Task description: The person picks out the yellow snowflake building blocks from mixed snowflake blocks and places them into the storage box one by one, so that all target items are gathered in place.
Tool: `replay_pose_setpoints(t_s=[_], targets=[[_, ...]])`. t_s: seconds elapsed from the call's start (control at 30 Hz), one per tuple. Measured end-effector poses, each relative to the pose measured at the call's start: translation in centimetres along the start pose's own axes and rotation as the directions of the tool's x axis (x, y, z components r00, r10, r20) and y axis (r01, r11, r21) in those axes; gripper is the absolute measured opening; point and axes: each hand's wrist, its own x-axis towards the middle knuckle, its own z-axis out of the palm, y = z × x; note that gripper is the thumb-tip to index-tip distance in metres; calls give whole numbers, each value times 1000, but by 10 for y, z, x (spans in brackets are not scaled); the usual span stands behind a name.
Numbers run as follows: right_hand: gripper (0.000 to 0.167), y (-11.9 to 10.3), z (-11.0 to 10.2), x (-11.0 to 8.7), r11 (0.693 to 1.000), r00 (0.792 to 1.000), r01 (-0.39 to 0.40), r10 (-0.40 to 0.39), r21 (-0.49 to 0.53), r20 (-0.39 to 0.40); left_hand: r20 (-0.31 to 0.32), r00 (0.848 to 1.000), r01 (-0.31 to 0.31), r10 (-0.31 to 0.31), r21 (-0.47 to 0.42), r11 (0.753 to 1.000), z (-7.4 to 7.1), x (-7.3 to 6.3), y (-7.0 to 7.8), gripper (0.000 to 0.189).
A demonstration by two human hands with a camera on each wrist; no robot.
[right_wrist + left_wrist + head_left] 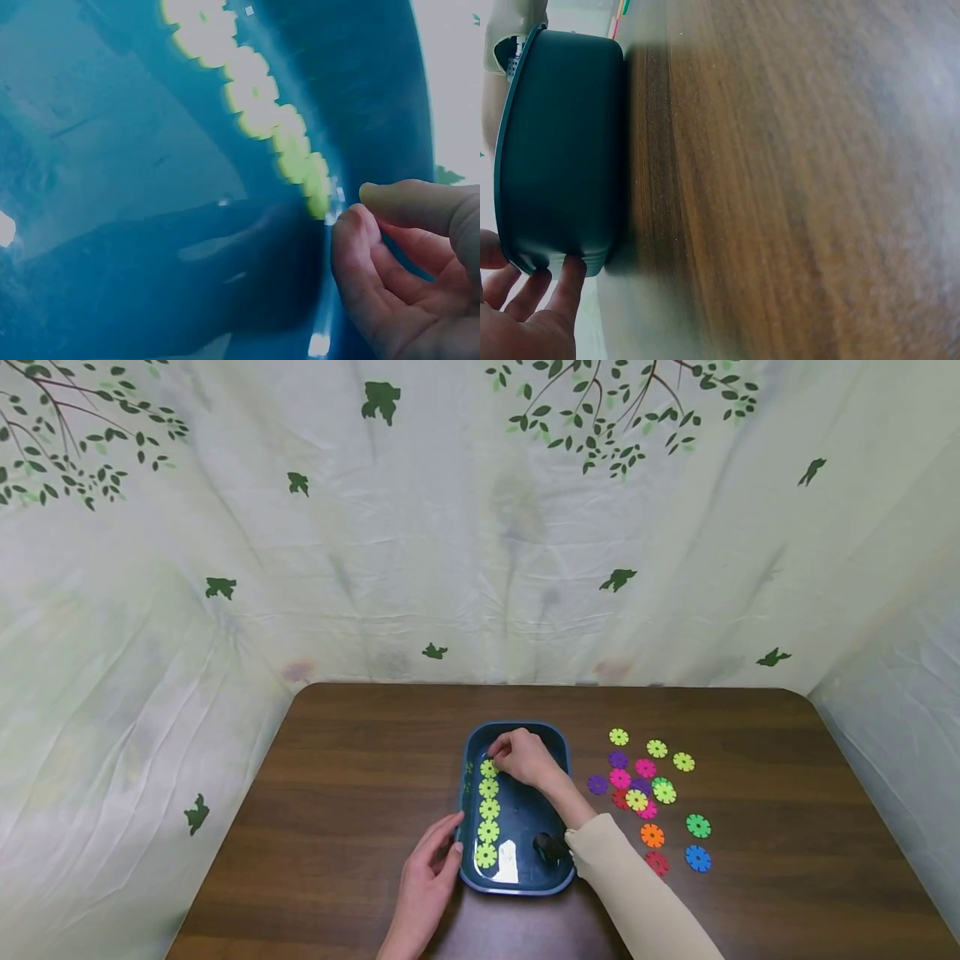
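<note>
In the head view, a dark blue tray holds a straight row of several yellow-green flower-shaped discs along its left side. My right hand reaches into the tray's far left part, fingertips right at the farthest disc of the row. From the right wrist view, thumb and bent index finger stand slightly apart beside that end disc, with no disc visible between them. My left hand touches the tray's left side; its extended fingers rest against the outer wall in the left wrist view.
Right of the tray, loose flower discs in pink, purple, red and yellow-green lie clustered, some overlapping. An orange disc, a green disc and a blue disc lie nearer. A black device sits at the right cuff. Patterned cloth hangs behind the table.
</note>
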Motion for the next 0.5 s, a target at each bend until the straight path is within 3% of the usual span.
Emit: replay_pose_setpoints(t_s=[0.5], targets=[[19, -17, -27, -30, 990, 996, 86, -82, 111, -38, -1, 999, 42, -42, 11, 999, 0, 0, 3, 40]])
